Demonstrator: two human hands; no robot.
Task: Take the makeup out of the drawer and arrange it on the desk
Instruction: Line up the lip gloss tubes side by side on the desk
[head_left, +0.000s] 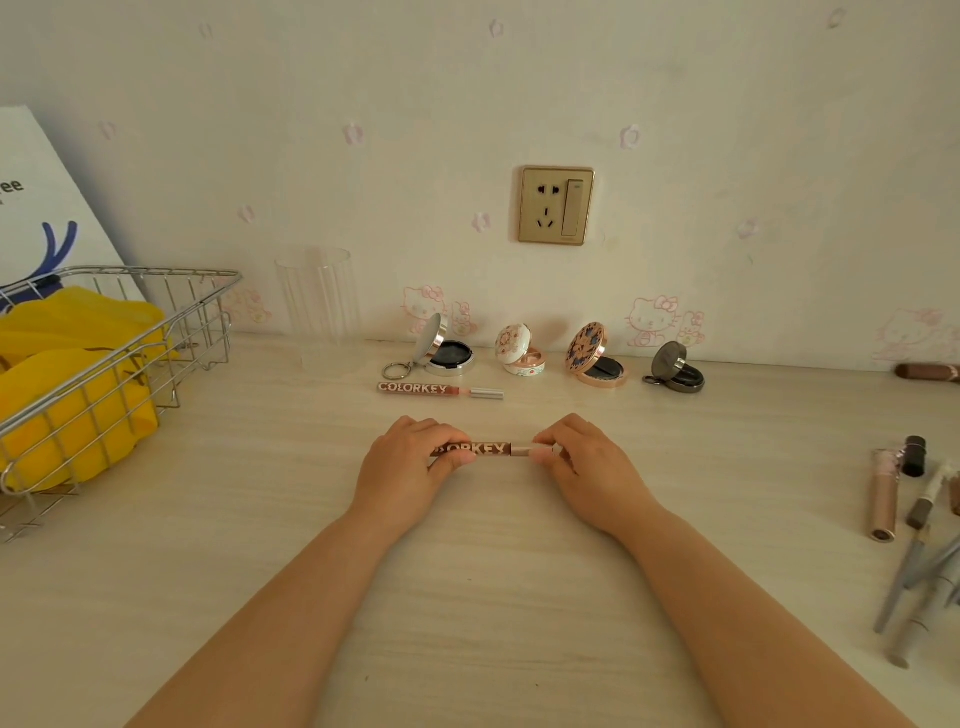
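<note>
I hold a brown lip gloss tube (485, 449) marked COLORKEY sideways over the middle of the desk (467, 597). My left hand (410, 462) grips its left end and my right hand (582, 462) pinches its pale cap end. A second COLORKEY tube (439, 389) lies further back. Behind it stand several open round compacts: a silver one (441, 349), a floral white one (519, 353), a rose-gold one (595, 358) and a dark one (675, 371). No drawer is in view.
A wire basket (104, 364) with yellow items fills the left side. A clear ribbed cup (319, 306) stands near the wall. Loose makeup tubes and pencils (914, 519) lie at the right edge, and a brown tube (927, 371) at the far right.
</note>
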